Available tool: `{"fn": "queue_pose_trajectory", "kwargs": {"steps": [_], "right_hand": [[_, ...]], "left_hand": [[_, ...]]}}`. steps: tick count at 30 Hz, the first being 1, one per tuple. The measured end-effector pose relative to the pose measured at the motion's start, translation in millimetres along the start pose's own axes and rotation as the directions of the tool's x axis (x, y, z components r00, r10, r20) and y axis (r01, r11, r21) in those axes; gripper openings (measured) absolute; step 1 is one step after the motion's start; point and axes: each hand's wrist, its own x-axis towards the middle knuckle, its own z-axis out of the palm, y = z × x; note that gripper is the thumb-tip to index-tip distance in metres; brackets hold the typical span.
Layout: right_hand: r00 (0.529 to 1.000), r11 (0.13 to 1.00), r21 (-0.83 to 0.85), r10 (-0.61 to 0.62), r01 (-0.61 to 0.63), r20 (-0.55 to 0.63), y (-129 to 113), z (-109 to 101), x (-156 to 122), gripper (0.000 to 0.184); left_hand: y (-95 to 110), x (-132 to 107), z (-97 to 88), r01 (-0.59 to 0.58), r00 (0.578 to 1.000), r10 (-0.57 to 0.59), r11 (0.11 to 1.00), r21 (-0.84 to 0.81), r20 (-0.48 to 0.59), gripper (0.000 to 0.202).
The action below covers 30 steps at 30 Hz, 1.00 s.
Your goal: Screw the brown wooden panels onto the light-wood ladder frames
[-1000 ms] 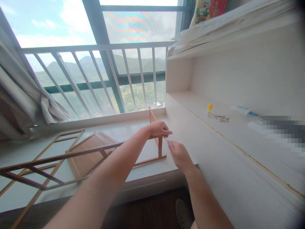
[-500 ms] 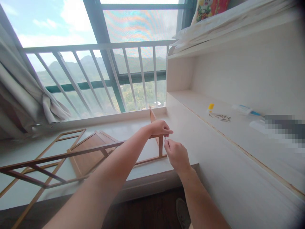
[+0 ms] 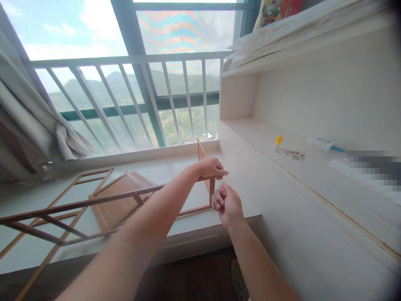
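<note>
My left hand (image 3: pixel 212 167) is closed over the right end of a brown wooden frame (image 3: pixel 115 196), which stands on its edge on the window ledge. Just below and to the right, my right hand (image 3: pixel 230 205) pinches a thin metal rod (image 3: pixel 220 182), perhaps a hex key, at the frame's corner. Its far tip is too small to make out. Behind the hands an upright wooden board (image 3: pixel 201 151) meets the same end of the frame.
A flat wooden panel (image 3: pixel 114 211) and a slim ladder-like frame (image 3: pixel 95 172) lie on the white ledge (image 3: pixel 191 200). On the right-hand shelf are several screws (image 3: pixel 296 155), a small yellow-capped bottle (image 3: pixel 278 141) and a blue-and-white packet (image 3: pixel 326 145). Window railings (image 3: pixel 188 100) stand behind.
My right hand has turned at the wrist and dropped slightly, its curled fingers now showing beside the frame's end. My left hand and the frame hold almost still.
</note>
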Motion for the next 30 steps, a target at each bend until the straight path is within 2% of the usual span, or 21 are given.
{"fn": "queue_pose_trajectory", "kwargs": {"steps": [2, 4, 6, 9, 11, 13, 17, 19, 22, 30], "right_hand": [[0.999, 0.998, 0.063, -0.018, 0.020, -0.029, 2, 6, -3, 0.041], [0.996, 0.997, 0.026, -0.066, 0.068, -0.063, 3, 8, -4, 0.041], [0.989, 0.991, -0.061, -0.127, 0.122, -0.082, 4, 6, -3, 0.042], [0.972, 0.943, -0.276, -0.218, 0.187, -0.088, 3, -3, 1, 0.046], [0.961, 0.866, -0.457, -0.266, 0.205, -0.073, 1, -10, 4, 0.049], [0.947, 0.750, -0.622, -0.319, 0.226, -0.041, -2, -16, 5, 0.049], [0.921, 0.510, -0.818, -0.386, 0.267, 0.060, -8, -20, 5, 0.047], [0.918, 0.429, -0.862, -0.385, 0.271, 0.097, -10, -20, 5, 0.045], [0.912, 0.357, -0.892, -0.391, 0.277, 0.127, -11, -18, 5, 0.044], [0.909, 0.321, -0.907, -0.395, 0.272, 0.132, -11, -19, 9, 0.042]], "left_hand": [[0, 0, 0.0, 0.005, 1.000, -0.005, 1.000, -0.002, 0.002, 0.040], [1, -1, -0.2, 0.020, 1.000, -0.020, 1.000, 0.000, 0.002, 0.040], [1, -1, -0.5, 0.029, 1.000, -0.029, 1.000, 0.002, 0.001, 0.040], [0, 0, -0.8, 0.016, 1.000, -0.016, 1.000, -0.002, 0.010, 0.039], [0, 0, -0.9, 0.007, 1.000, -0.007, 1.000, -0.004, 0.015, 0.038], [1, 0, -1.0, 0.006, 1.000, -0.006, 1.000, -0.005, 0.015, 0.038], [3, -1, -1.3, 0.018, 1.000, -0.018, 1.000, -0.010, 0.010, 0.037], [4, -2, -1.4, 0.021, 1.000, -0.021, 1.000, -0.019, 0.007, 0.036], [3, -2, -1.4, 0.024, 1.000, -0.024, 0.999, -0.024, 0.007, 0.035], [3, -2, -1.8, 0.016, 1.000, -0.015, 1.000, -0.026, 0.017, 0.040]]}}
